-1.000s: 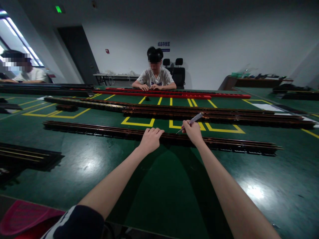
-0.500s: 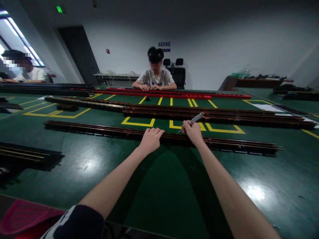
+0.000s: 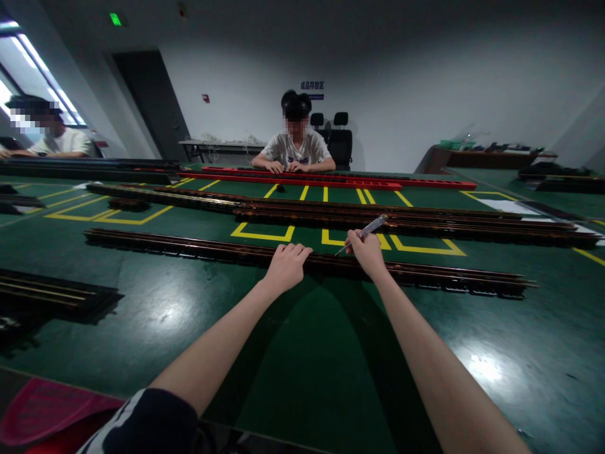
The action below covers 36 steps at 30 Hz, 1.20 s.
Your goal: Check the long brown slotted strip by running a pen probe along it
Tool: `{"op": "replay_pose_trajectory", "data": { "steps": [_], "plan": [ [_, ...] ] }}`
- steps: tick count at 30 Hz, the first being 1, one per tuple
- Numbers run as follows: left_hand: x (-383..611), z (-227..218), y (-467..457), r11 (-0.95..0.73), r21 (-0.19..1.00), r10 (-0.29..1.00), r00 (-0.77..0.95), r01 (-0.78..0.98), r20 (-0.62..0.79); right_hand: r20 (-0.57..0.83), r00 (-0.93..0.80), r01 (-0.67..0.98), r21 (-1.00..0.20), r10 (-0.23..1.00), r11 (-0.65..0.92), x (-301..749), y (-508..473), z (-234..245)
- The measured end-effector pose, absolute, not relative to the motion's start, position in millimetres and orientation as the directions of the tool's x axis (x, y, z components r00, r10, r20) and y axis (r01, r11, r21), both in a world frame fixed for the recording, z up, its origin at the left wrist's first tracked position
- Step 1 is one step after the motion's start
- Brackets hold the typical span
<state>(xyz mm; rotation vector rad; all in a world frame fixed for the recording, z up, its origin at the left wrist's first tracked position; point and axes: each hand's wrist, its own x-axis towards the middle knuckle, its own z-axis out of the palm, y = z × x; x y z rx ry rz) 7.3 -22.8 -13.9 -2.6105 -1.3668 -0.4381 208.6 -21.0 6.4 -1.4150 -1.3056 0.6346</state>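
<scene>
A long dark rail [image 3: 458, 277] with copper-coloured strips lies crosswise on the green table in front of me. My left hand [image 3: 286, 265] is closed over its near edge around the middle, fingertips curled on top. To the right of it, my right hand [image 3: 366, 251] grips a screwdriver [image 3: 373, 226] with a clear handle and thin metal shaft. The shaft slants down to the left, its tip at the top of the rail between my hands. Whether the tip touches the rail is too small to tell.
More dark rails [image 3: 401, 221] lie beyond, across yellow tape marks [image 3: 262, 237]. Another dark rail piece [image 3: 57, 295] is at the near left. A person [image 3: 295, 148] sits opposite, hands at red rails [image 3: 430, 183]; another person [image 3: 57, 142] sits far left. A pink chair [image 3: 51, 413] stands below the table edge.
Both hands and the screwdriver keep the same place on the rail. The whole view has shifted very slightly.
</scene>
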Motion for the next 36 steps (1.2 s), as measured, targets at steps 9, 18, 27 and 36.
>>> {"op": "replay_pose_trajectory", "data": {
  "steps": [9, 18, 27, 36],
  "plan": [
    [8.0, -12.8, -23.9, -0.564, -0.027, 0.772, 0.538, 0.826, 0.338, 0.306, 0.236, 0.382, -0.902, 0.922, 0.201, 209.2, -18.9, 4.1],
    [7.1, -13.6, -23.1, -0.569, -0.005, 0.776, 0.538, 0.823, 0.328, 0.262, 0.256, 0.372, -0.915, 0.931, 0.155, 208.1, -21.7, 6.8],
    [7.1, -12.3, -23.8, -0.573, 0.001, 0.774, 0.541, 0.820, 0.331, 0.267, 0.246, 0.365, -0.916, 0.932, 0.167, 208.4, -21.2, 5.7],
    [7.7, -11.5, -24.4, -0.567, -0.017, 0.773, 0.540, 0.823, 0.334, 0.284, 0.249, 0.392, -0.904, 0.926, 0.172, 208.0, -21.0, 6.4]
  ]
}}
